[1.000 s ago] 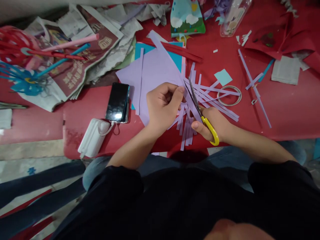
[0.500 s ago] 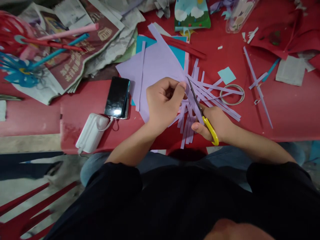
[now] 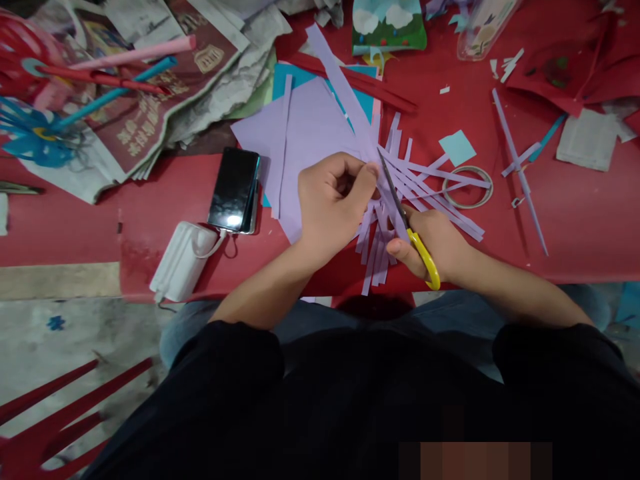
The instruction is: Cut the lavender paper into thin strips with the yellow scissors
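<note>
My left hand [image 3: 337, 203] pinches a long light-purple paper strip [image 3: 345, 90] between thumb and fingers. The strip slants from the upper left down toward my right hand [image 3: 433, 243], which grips yellow-handled scissors [image 3: 424, 257]. Their dark blades lie along the strip, just right of my left fingertips. Several cut purple strips [image 3: 425, 190] fan out beneath and right of the scissors, partly hidden by my hands. Larger purple paper sheets [image 3: 313, 123] lie left of the strip, over blue paper [image 3: 283, 79].
A phone [image 3: 234, 190] and a white power bank [image 3: 184, 260] lie left on the red table. A tape roll [image 3: 490, 193] and a light-blue paper square [image 3: 457, 148] sit right. Newspapers [image 3: 165, 120] and paper flowers [image 3: 37, 137] fill the upper left.
The view has shifted slightly. The strip has swung a little away from the purple sheet, its upper end now higher. Both hands keep their holds on strip and scissors.
</note>
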A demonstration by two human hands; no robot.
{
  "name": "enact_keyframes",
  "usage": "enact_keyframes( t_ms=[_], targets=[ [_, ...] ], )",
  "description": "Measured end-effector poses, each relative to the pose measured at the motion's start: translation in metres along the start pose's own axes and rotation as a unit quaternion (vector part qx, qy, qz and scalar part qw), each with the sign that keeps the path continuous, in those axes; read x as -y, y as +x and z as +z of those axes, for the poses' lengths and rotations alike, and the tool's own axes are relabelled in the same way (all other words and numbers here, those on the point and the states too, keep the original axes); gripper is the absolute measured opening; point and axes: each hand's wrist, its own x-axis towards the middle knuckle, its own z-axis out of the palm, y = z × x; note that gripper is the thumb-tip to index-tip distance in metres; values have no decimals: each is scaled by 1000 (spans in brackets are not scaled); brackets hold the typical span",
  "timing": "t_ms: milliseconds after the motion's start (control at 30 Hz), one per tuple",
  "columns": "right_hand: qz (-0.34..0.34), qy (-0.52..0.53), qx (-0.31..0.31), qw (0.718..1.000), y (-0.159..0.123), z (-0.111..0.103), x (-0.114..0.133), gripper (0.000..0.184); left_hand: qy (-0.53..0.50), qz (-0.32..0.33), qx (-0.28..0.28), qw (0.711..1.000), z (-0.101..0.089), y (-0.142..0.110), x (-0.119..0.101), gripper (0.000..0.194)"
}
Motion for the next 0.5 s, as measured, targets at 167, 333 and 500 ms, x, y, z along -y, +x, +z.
enact_keyframes(
  t_ms=[167, 333, 500],
  targets=[
    [2, 22, -5, 1000, 0, -2, 2, 82, -18, -19, 8, 1000, 1, -1, -5, 34],
    [0, 44, -11, 999, 0, -3, 4, 77, -33, -28, 10, 999, 0, -1, -5, 31],
    [-5, 54, -17, 998, 0, -3, 3, 75, -43, -30, 8, 999, 2, 0, -5, 32]
  ],
)
